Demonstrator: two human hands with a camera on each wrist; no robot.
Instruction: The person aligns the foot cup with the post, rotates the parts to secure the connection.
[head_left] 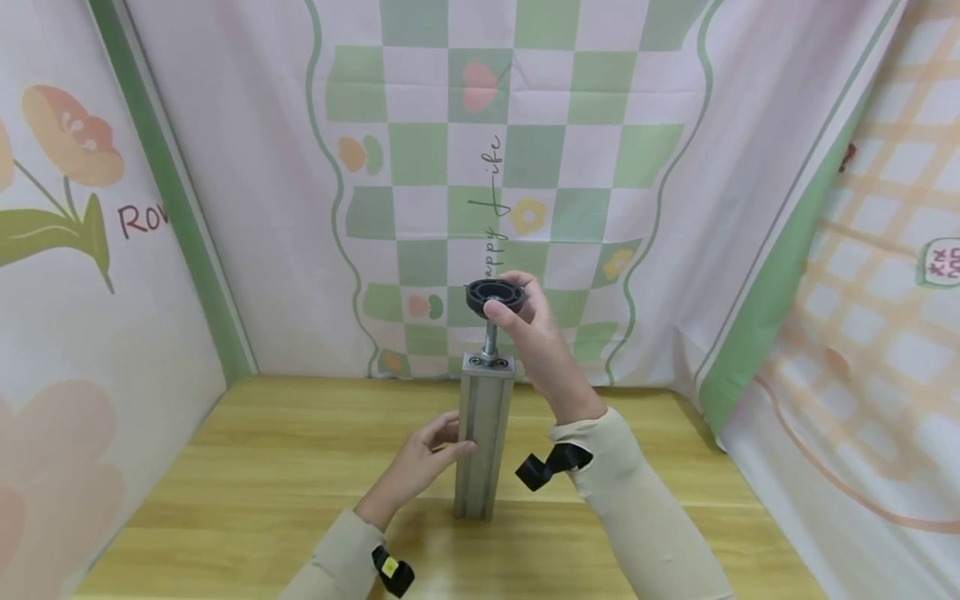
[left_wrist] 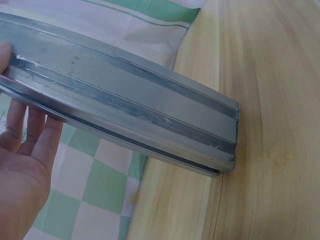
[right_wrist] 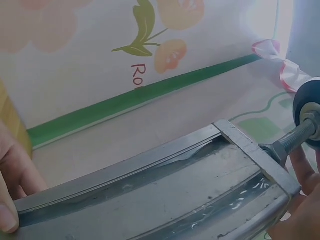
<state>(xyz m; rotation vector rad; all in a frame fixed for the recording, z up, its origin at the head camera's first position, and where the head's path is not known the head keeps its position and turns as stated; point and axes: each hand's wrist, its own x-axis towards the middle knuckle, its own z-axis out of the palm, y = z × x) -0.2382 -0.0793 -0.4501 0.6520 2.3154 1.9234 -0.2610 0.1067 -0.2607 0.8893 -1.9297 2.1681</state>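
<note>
A grey aluminium profile point(head_left: 484, 442) stands upright on the wooden table, grooves running along its sides. Its top carries an end plate point(right_wrist: 257, 157), from which a threaded rod point(head_left: 491, 339) rises to a round black levelling foot point(head_left: 486, 291). My right hand point(head_left: 538, 337) grips the foot, thumb on the near rim and fingers behind it. Lower down, my left hand point(head_left: 420, 460) holds the profile point(left_wrist: 125, 95) from the left, thumb on one face and fingers on another. A nut point(right_wrist: 274, 151) sits on the rod just above the plate.
The wooden table point(head_left: 300, 442) ends at a hanging cloth point(head_left: 420, 208) with green checks behind the profile. Printed cloths also hang at the left point(head_left: 112, 333) and right. Black camera mounts point(head_left: 553, 467) are strapped over both sleeves.
</note>
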